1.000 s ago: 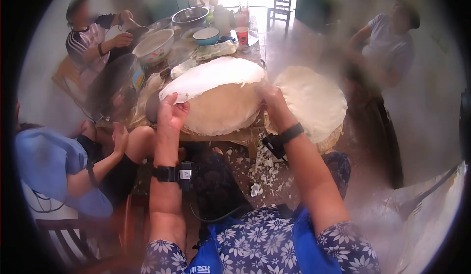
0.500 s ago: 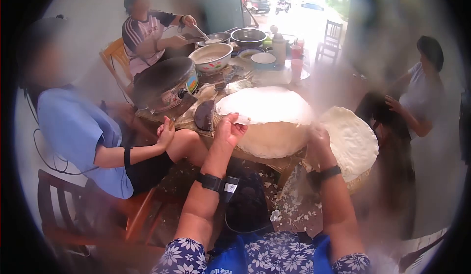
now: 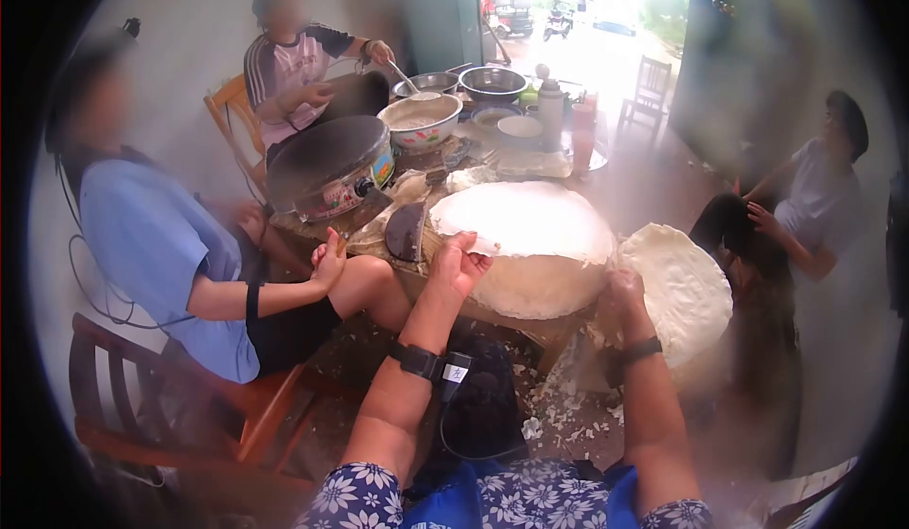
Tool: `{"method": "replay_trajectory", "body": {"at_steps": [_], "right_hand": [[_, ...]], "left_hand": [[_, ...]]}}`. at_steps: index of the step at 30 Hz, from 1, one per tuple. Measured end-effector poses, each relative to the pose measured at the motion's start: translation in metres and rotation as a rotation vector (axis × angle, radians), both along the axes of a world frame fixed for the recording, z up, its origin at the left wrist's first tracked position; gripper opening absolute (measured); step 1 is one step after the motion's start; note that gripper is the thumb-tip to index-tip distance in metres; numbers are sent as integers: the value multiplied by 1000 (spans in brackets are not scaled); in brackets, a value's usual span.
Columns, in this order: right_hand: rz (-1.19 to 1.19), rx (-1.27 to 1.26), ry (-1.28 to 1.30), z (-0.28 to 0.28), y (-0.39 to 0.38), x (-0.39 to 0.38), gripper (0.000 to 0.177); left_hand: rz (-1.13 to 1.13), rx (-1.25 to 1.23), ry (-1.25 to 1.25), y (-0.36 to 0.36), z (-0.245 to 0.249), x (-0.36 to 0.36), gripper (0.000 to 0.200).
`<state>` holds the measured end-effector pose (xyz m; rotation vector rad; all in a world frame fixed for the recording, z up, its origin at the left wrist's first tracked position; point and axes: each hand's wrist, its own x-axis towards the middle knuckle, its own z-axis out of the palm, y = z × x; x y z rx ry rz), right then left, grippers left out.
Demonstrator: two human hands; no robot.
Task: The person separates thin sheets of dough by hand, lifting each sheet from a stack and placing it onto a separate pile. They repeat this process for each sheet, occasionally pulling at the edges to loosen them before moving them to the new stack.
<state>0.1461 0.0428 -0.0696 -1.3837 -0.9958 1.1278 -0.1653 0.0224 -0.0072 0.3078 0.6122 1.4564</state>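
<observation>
A thin, round white sheet of dough-like wrapper [image 3: 525, 221] lies over a thick, pale, round stack [image 3: 540, 287]. At the sheet's near left edge, my left hand [image 3: 459, 264] pinches the lifted rim between thumb and fingers. My right hand [image 3: 623, 294] is closed at the right edge of the same sheet; blur hides part of its fingers. Just beyond my right hand sits a second round white stack [image 3: 680, 287] with a wrinkled top. A dark half-round piece [image 3: 405, 233] lies to the left of my left hand.
A black round griddle [image 3: 327, 164] stands at the table's left. Behind it are an enamel bowl [image 3: 419, 131] of white batter, a black basin [image 3: 492, 82] and a flask [image 3: 550, 112]. A co-worker holds a ladle [image 3: 421, 95]. Two other people sit left and right. White scraps [image 3: 573, 415] litter the floor.
The view has tilted slightly, shifting the scene down and right. My right hand has come a little lower at the sheet's edge. Both hands keep their hold.
</observation>
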Motion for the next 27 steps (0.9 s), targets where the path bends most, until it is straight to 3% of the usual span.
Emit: {"method": "replay_trajectory", "body": {"at_steps": [3, 5, 9, 12, 15, 18, 22, 25, 26, 27], "right_hand": [[52, 73, -226, -13, 11, 6, 14], [71, 52, -222, -19, 14, 10, 12], [-43, -119, -29, 25, -13, -10, 11], [4, -88, 38, 18, -12, -5, 11], [5, -69, -106, 4, -1, 0, 10], [134, -71, 120, -9, 4, 12, 9], [60, 1, 131, -2, -4, 2, 9], [54, -96, 175, 18, -17, -1, 6], [103, -10, 288, -12, -3, 10, 6], [63, -175, 72, 15, -11, 3, 8]], "left_hand": [[8, 4, 27, 1, -2, -1, 15], [-10, 15, 41, 1, -3, -1, 14], [-5, 16, 21, 0, -2, 1, 13], [-5, 14, 12, 2, -5, 2, 14], [0, 16, -1, 1, -5, 1, 15], [-5, 17, -2, 3, -8, 0, 16], [-7, 1, 23, 3, -8, -1, 18], [-29, 13, 68, 7, -12, -5, 16], [-34, 10, 64, 11, -17, -8, 17], [-16, -4, 66, 10, -14, -6, 18]]}}
